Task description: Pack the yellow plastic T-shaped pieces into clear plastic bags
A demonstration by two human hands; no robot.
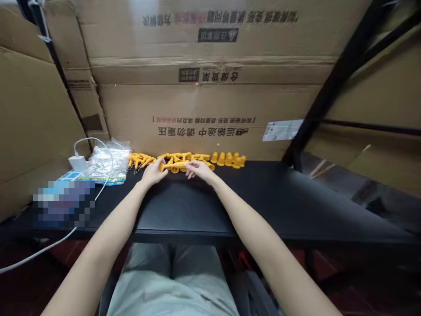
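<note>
Both of my hands are at the back of the black tabletop, one at each end of a long yellow plastic piece (176, 165). My left hand (154, 172) is closed around its left end. My right hand (201, 171) pinches the right end between thumb and fingers. Behind and beside them lie several more yellow plastic pieces (177, 156), partly hidden by my hands. Left of my left hand are yellow branched pieces (141, 159) with thin metal spirals (137, 169) on some. To the right, several small yellow cup-shaped pieces (229, 158) stand in a group.
Clear plastic bags (107, 160) and a white charger (78, 163) lie at the left, its white cable (104, 184) running over the front edge. A pixelated patch covers something there. Cardboard (204, 101) closes off the back; a black metal post (329, 87) rises at right.
</note>
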